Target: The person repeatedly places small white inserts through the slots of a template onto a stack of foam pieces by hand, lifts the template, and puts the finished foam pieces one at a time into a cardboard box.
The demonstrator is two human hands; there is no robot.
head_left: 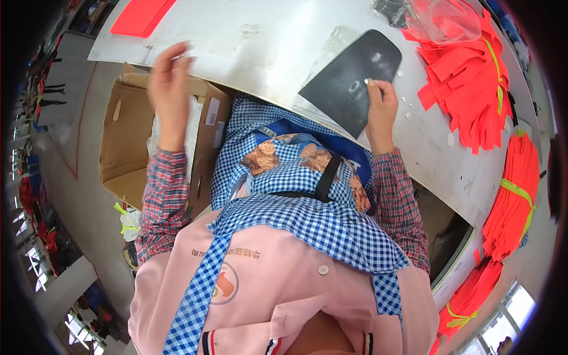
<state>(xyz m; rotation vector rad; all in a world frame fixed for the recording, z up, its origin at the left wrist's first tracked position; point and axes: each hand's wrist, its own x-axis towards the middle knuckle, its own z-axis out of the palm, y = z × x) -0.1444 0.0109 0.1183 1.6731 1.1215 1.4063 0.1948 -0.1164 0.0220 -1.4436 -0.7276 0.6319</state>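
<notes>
My left hand is raised near the table's front edge, above an open cardboard box. Its fingers are a little blurred, loosely bent and apart, with nothing seen in them. My right hand is at the right edge of a dark, flat, tapered panel with a small mark on its face. Thumb and fingers are closed there in a pinch; what sits between them is too small to make out. Under the panel's left side lies a clear, ridged plastic sheet.
Small white scraps lie right of the panel on the white table. Bundled neon red strips and a clear plastic bag are farther right, with more bundles along the edge. Flat red pieces lie at the far left.
</notes>
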